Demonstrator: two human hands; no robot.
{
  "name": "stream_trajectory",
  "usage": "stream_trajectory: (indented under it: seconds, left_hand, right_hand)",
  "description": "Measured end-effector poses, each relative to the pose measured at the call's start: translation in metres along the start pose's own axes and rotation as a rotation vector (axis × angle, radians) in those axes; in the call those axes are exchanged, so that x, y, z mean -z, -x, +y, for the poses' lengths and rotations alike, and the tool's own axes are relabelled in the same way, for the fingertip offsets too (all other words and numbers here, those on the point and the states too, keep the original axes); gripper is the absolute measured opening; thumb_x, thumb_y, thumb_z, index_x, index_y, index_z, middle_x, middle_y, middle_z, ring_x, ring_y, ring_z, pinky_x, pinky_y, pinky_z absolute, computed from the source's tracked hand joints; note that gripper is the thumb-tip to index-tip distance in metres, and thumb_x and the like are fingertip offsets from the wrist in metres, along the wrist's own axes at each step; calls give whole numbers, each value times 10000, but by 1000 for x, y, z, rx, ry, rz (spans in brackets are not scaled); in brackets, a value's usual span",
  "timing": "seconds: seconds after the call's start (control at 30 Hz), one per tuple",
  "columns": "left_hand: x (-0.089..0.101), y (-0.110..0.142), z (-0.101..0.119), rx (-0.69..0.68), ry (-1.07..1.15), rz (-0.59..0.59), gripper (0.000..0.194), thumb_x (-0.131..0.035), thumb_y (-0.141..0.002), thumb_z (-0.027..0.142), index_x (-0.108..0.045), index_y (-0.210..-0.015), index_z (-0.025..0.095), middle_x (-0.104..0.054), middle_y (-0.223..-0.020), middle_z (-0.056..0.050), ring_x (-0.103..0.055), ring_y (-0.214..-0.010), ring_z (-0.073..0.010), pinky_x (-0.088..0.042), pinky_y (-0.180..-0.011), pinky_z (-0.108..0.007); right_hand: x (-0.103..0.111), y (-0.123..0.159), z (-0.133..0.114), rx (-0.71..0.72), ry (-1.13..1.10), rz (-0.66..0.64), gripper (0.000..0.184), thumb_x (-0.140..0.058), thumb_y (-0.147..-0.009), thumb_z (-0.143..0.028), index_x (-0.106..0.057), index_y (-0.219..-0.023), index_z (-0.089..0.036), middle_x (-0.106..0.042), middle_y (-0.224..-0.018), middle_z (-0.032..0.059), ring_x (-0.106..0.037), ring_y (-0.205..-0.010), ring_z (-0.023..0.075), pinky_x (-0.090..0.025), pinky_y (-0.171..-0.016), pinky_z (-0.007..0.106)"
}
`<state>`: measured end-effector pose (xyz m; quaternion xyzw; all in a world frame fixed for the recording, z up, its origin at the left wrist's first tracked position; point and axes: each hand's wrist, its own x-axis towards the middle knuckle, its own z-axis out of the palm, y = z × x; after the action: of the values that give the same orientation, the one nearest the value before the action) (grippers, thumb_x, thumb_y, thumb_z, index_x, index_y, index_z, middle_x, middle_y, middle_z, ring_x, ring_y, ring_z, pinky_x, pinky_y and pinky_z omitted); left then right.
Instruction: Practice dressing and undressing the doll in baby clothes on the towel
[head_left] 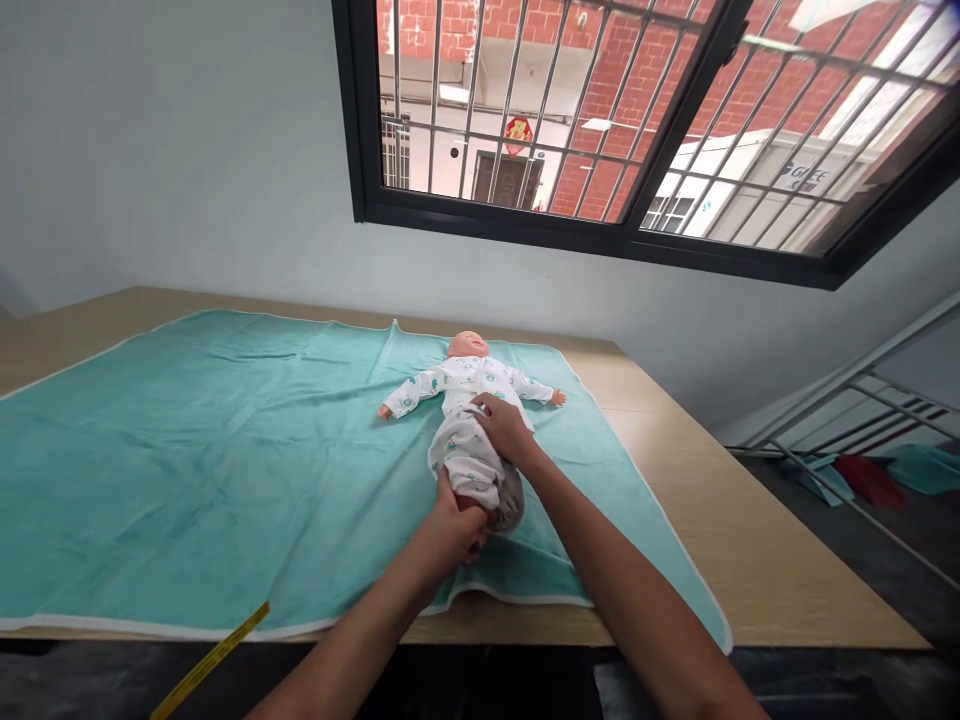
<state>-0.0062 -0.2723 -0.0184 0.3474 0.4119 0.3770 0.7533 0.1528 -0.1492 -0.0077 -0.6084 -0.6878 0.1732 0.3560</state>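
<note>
A baby doll [469, 345] lies on its back on a teal blanket [225, 450], arms spread out, head toward the wall. It wears a white printed top [480, 375] and matching white trousers [461, 440]. At the near end, my left hand [457, 525] is closed around the doll's lower legs, which bend up toward me. My right hand [506, 428] is at the doll's waist, its fingers closed on the upper edge of the trousers. The doll's feet are mostly hidden by my left hand.
The blanket covers much of a wooden table [712, 520]. A yellow tape-like strip [217, 655] hangs at the front edge. Behind stands a wall with a barred window [600, 240]. At the right, a metal frame [847, 390] stands near coloured cloths [870, 480].
</note>
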Motion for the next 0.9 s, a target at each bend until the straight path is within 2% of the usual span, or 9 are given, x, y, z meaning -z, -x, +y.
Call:
stream_trajectory:
  seconds: [0.1, 0.23, 0.3, 0.43, 0.53, 0.67, 0.9]
  left_hand:
    - [5, 7, 15, 49, 86, -91, 671, -635, -617, 214, -405, -1248, 205, -489, -564, 77, -444, -458, -111, -213, -409, -190]
    - [7, 11, 23, 52, 166, -135, 474, -652, -613, 223, -472, -1051, 200, -473, -570, 70, -447, -473, -103, -267, -411, -190]
    - [7, 10, 21, 43, 180, -156, 415, -646, -634, 220, -488, -1017, 187, -527, -616, 39, -451, -482, -100, -302, -422, -196]
    - [6, 9, 26, 75, 283, -244, 242, -614, -682, 181, -516, -900, 144, -564, -678, -21, -452, -505, -88, -304, -434, -186]
    - [4, 12, 38, 132, 378, -260, 146, -583, -727, 137, -519, -858, 137, -539, -699, -22, -473, -530, -91, -319, -448, -185]
    - [3, 18, 53, 172, 449, -263, 74, -533, -774, 99, -541, -846, 113, -534, -732, -36, -468, -530, -87, -331, -450, -192]
    - [13, 28, 64, 192, 493, -304, 101, -523, -815, 89, -589, -886, 66, -572, -805, -81, -526, -582, -103, -399, -482, -195]
  right_hand:
    - [7, 24, -4, -48, -158, -64, 382, -630, -814, -447, -654, -1113, -210, -504, -617, -52, -444, -583, 121, -344, -584, 247]
    - [27, 56, -2, -136, -453, -176, 527, -635, -818, -468, -583, -1253, -176, -492, -612, -62, -415, -552, 107, -326, -542, 244]
    - [35, 70, 4, -182, -560, -211, 497, -663, -800, -461, -619, -1199, -168, -542, -657, -40, -448, -600, 114, -356, -582, 254]
    - [43, 91, 20, -280, -677, -294, 314, -719, -756, -430, -702, -921, -163, -645, -813, 11, -505, -716, 133, -397, -711, 286]
    - [42, 100, 28, -287, -740, -356, 266, -739, -750, -399, -703, -871, -165, -665, -853, 19, -543, -803, 162, -403, -809, 313]
    - [32, 102, 34, -258, -803, -281, 247, -729, -774, -399, -672, -874, -180, -656, -871, 5, -538, -829, 158, -393, -812, 301]
    - [15, 81, 53, -394, -915, -30, 330, -743, -724, -469, -599, -856, -203, -598, -721, -42, -471, -630, 107, -363, -611, 247]
